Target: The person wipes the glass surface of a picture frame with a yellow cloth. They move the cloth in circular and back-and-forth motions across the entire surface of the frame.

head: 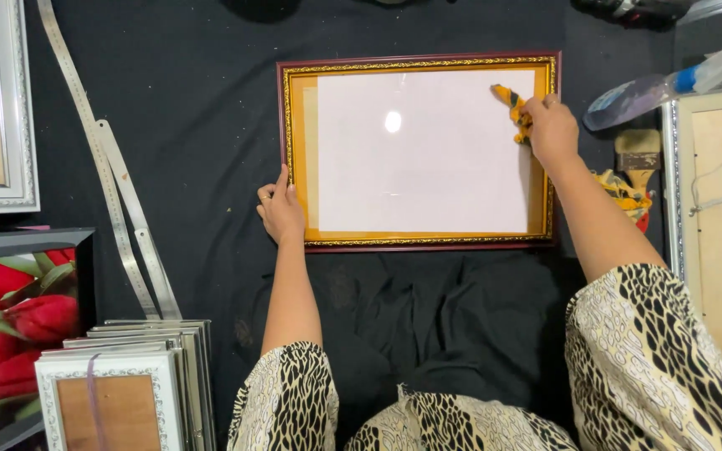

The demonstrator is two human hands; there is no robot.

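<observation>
Wiping the glass of a picture frame (418,242) laid flat on black cloth (211,125).

The frame lies at the centre, dark red outside, a gilt patterned inner strip, orange mat and white sheet under glossy glass with one light glare. The left hand (280,210) rests flat, fingers spread, against the lower left corner, gripping nothing. The right hand (551,127) is closed on a bunched yellow rag (513,102) pressed to the glass at the upper right. Judged progress: the glass looks clean; how much is already wiped cannot be told. A metal ruler (119,196), a brush (638,150) and stacked white frames (139,376) lie alongside.
</observation>
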